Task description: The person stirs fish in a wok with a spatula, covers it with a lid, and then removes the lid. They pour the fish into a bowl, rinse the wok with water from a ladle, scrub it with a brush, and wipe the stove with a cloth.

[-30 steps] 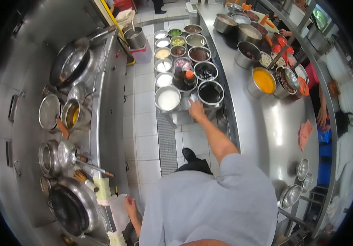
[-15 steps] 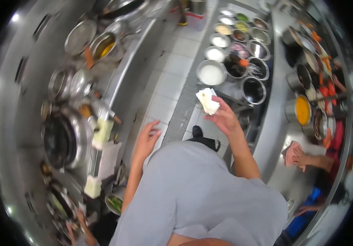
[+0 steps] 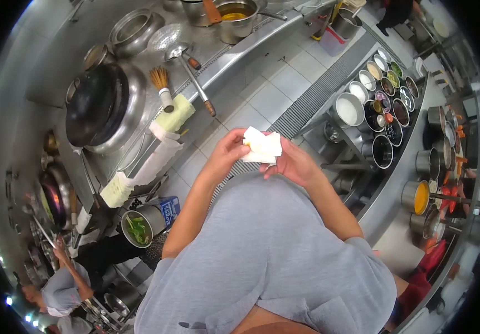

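A folded white cloth [image 3: 262,147] sits between both my hands, in front of my grey shirt. My left hand [image 3: 226,155] grips its left edge with thumb and fingers. From below and to the right, my right hand [image 3: 291,165] holds the cloth. Both hands hover over the white tiled floor and a metal floor grate [image 3: 318,94].
A dark wok [image 3: 98,106] sits on the steel cooking range at left, with a bamboo brush [image 3: 163,86], a ladle [image 3: 187,61] and yellow cloths [image 3: 176,114]. Several seasoning bowls [image 3: 376,103] line a rack at right. Another person [image 3: 70,278] works at lower left. A pot of greens [image 3: 137,227] stands nearby.
My right hand took the white cloth from the bowl rack and brought it toward my body. My left hand came up and now grips it too. The view swung left toward the wok.
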{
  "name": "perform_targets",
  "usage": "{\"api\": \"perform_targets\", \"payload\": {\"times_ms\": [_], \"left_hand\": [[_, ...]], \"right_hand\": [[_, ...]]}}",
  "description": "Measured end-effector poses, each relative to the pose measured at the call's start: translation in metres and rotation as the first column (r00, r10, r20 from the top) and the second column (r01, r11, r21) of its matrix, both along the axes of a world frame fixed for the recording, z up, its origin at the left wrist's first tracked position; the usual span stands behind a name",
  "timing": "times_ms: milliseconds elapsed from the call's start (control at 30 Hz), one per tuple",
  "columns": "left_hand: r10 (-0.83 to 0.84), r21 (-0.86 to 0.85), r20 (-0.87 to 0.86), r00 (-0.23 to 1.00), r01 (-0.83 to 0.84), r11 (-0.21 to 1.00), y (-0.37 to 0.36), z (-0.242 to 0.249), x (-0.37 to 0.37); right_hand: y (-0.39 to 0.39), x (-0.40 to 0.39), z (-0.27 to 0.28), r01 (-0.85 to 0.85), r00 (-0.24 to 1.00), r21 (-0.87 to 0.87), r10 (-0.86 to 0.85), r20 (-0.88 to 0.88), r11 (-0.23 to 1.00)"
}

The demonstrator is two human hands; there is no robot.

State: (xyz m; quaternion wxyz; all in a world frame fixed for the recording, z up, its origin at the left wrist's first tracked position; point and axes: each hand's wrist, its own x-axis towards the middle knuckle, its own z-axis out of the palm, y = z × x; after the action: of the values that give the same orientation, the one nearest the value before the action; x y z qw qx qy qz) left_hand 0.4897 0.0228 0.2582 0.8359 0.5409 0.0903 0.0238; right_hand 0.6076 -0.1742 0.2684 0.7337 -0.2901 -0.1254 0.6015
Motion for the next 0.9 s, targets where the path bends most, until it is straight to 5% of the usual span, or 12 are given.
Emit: {"api": "perform_targets", "payload": {"times_ms": [67, 200, 400, 567, 667, 767, 867, 900], "left_hand": [[0.041, 0.058, -0.054, 0.998, -0.038, 0.998, 0.013, 0.000, -0.017], [0.139, 0.157, -0.029, 0.990, -0.133, 0.979, 0.027, -0.001, -0.044], [0.309, -0.067, -0.145, 0.940, -0.321, 0.945, 0.041, -0.015, -0.061], [0.484, 0.023, -0.133, 0.865, -0.486, 0.874, 0.046, -0.019, -0.062], [0.522, 0.091, -0.084, 0.849, -0.515, 0.853, 0.052, -0.023, -0.064], [0.497, 0.220, -0.051, 0.866, -0.476, 0.852, 0.057, -0.019, -0.066], [0.404, 0.134, -0.076, 0.912, -0.392, 0.910, 0.052, -0.023, -0.065], [0.362, 0.067, -0.084, 0.929, -0.357, 0.932, 0.051, -0.024, -0.064]], "right_hand": [[0.016, -0.015, -0.001, -0.018, 1.000, -0.007, 0.018, 0.000, 1.000], [0.041, -0.049, 0.008, 0.075, 0.952, -0.236, 0.001, 0.306, 0.969], [0.073, -0.076, -0.007, 0.154, 0.848, -0.345, 0.055, 0.527, 0.926], [0.090, -0.087, 0.004, 0.230, 0.803, -0.315, 0.004, 0.596, 0.921], [0.096, -0.092, -0.010, 0.517, 0.538, -0.153, -0.181, 0.823, 0.842], [0.093, -0.084, -0.001, 0.539, -0.156, 0.234, -0.177, 0.972, 0.809], [0.089, -0.080, 0.000, 0.468, -0.201, 0.193, -0.108, 0.974, 0.863], [0.090, -0.082, 0.002, 0.490, -0.128, 0.122, -0.067, 0.989, 0.863]]}}
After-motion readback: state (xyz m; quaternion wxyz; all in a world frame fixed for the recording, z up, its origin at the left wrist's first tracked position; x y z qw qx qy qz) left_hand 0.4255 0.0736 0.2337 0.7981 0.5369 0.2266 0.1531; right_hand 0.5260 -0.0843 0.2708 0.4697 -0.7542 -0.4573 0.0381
